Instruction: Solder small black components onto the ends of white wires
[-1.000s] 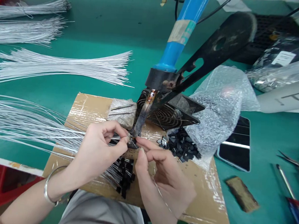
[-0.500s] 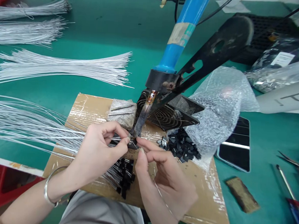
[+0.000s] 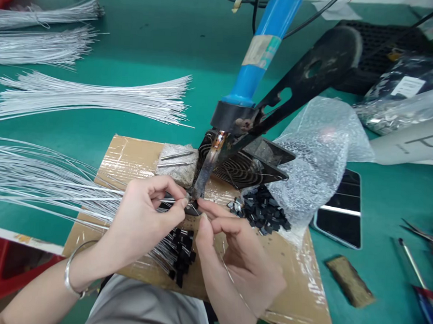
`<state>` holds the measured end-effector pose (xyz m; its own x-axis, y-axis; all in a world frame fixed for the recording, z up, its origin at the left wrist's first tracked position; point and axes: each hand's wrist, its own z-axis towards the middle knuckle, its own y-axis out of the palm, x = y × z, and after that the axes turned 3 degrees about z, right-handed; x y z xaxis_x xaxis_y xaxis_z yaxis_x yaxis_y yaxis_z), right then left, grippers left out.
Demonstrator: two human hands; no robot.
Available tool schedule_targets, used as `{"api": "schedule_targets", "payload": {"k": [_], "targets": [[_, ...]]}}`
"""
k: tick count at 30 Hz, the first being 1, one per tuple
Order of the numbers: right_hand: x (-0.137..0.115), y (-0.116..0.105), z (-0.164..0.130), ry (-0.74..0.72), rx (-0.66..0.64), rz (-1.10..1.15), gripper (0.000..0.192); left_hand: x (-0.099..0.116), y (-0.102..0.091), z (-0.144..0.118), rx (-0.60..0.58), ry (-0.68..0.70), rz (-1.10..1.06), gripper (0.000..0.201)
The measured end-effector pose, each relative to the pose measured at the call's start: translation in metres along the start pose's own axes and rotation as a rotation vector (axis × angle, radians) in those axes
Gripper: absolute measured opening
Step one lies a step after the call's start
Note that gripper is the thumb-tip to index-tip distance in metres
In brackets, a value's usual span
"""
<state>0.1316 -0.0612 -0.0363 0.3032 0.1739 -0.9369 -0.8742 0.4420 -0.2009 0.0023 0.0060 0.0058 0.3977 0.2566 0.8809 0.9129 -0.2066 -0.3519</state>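
A soldering iron (image 3: 248, 76) with a blue handle is fixed in a black metal stand (image 3: 308, 75), its dark tip pointing down. Just left of that tip, my left hand (image 3: 146, 219) is pinched on the end of a grey wire; the fingertips hide most of the joint. On the right of the tip, my right hand (image 3: 238, 260) pinches thin solder wire (image 3: 234, 279), whose tail runs down across the palm. Finished-looking wires with black connectors (image 3: 182, 254) lie below, between my hands. A pile of loose black connectors (image 3: 266, 210) sits right of the tip.
Cardboard (image 3: 286, 281) covers the work spot. Bundles of grey wire (image 3: 96, 97) lie left. A fan (image 3: 238, 168) stands behind the tip, near a wrapped block (image 3: 176, 162). Rightward are a bubble-wrap bag (image 3: 314, 152), a phone (image 3: 339, 212), a brown block (image 3: 351, 281) and pliers (image 3: 421, 233).
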Motion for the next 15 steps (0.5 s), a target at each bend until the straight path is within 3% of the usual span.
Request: {"api": "schedule_targets", "payload": {"k": [15], "targets": [[0.0029, 0.0007, -0.0012, 0.012, 0.013, 0.016, 0.017, -0.0018, 0.0, 0.0001, -0.001, 0.018, 0.022, 0.011]]}}
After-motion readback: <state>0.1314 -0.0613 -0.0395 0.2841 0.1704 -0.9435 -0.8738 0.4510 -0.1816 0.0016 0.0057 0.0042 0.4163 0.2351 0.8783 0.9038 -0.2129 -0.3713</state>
